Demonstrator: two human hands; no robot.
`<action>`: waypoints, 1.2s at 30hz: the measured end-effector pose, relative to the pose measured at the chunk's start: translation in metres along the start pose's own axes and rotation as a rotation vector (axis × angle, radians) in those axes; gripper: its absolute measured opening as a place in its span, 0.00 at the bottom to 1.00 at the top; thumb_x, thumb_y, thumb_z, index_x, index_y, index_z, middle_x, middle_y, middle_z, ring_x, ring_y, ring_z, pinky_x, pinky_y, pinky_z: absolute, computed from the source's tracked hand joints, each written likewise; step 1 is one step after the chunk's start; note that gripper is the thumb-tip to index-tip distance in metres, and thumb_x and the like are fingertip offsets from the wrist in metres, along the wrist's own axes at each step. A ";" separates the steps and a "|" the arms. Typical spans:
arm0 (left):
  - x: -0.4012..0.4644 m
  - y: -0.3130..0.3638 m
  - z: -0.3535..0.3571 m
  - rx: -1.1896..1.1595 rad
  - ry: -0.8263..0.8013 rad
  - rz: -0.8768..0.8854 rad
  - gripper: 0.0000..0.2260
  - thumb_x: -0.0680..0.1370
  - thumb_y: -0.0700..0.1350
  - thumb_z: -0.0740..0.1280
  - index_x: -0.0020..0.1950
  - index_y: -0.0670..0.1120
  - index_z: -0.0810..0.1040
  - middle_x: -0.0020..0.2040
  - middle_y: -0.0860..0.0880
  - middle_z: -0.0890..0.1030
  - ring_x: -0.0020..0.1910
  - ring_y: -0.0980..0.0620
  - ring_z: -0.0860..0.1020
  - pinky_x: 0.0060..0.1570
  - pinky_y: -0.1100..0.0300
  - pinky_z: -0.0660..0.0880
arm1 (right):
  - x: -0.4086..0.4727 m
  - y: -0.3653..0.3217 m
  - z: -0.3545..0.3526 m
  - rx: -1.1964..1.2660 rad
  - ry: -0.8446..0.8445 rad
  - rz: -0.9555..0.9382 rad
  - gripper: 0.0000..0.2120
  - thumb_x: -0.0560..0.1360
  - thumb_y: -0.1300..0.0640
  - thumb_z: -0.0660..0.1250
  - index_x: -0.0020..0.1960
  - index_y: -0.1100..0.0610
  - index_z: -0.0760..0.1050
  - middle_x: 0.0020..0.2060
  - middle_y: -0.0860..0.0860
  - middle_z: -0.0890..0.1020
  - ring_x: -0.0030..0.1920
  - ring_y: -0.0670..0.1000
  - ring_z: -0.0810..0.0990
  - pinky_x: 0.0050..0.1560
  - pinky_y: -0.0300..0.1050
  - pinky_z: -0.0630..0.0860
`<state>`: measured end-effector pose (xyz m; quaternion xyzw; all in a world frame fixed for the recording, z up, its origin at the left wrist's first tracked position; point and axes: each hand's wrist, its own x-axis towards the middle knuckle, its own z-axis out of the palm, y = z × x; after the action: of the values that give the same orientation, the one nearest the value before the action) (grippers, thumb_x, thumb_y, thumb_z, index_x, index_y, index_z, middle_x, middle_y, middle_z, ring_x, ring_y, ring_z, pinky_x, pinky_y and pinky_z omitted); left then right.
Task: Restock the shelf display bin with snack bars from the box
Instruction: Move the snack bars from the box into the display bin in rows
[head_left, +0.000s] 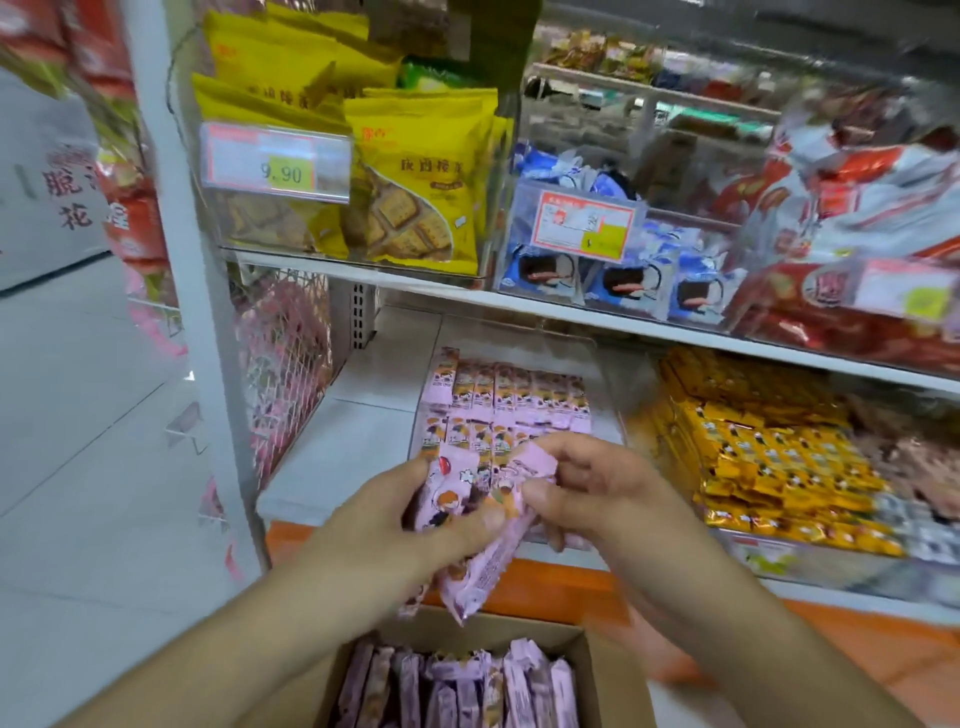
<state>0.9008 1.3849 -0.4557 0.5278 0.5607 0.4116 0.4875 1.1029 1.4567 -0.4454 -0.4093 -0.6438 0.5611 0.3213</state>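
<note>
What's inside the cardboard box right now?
The cardboard box holds pink-wrapped snack bars standing on end, packed in a row. Its near part runs off the frame, and the forearms cover its sides, so how deep the stack goes cannot be seen.

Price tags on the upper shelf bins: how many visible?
3. One reading 9.90 on the yellow biscuit bin at left, one on the middle bin of blue packs, one on the red-pack bin at right, blurred. Others may be out of frame.
</note>
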 end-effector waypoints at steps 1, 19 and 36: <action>-0.001 0.001 -0.002 -0.037 -0.026 -0.016 0.14 0.78 0.53 0.74 0.63 0.55 0.83 0.55 0.57 0.87 0.57 0.57 0.85 0.65 0.51 0.77 | -0.002 0.000 -0.006 0.073 -0.027 0.012 0.09 0.75 0.56 0.74 0.55 0.55 0.84 0.45 0.62 0.84 0.40 0.56 0.77 0.38 0.43 0.75; 0.002 0.004 -0.015 -0.122 0.013 -0.115 0.14 0.70 0.45 0.82 0.53 0.45 0.87 0.44 0.43 0.88 0.33 0.54 0.81 0.33 0.62 0.74 | -0.007 -0.008 -0.011 -0.008 0.176 -0.109 0.12 0.79 0.70 0.70 0.54 0.54 0.81 0.54 0.54 0.83 0.44 0.54 0.89 0.44 0.48 0.85; 0.001 0.003 -0.025 -0.342 0.194 -0.107 0.09 0.74 0.46 0.77 0.49 0.41 0.88 0.44 0.42 0.88 0.35 0.50 0.84 0.35 0.55 0.74 | -0.017 -0.005 0.026 -0.551 -0.248 -0.284 0.51 0.68 0.58 0.85 0.78 0.30 0.61 0.76 0.25 0.59 0.66 0.40 0.74 0.57 0.42 0.81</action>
<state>0.8770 1.3875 -0.4485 0.3646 0.5542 0.5235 0.5347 1.0874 1.4296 -0.4434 -0.3157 -0.8561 0.3611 0.1926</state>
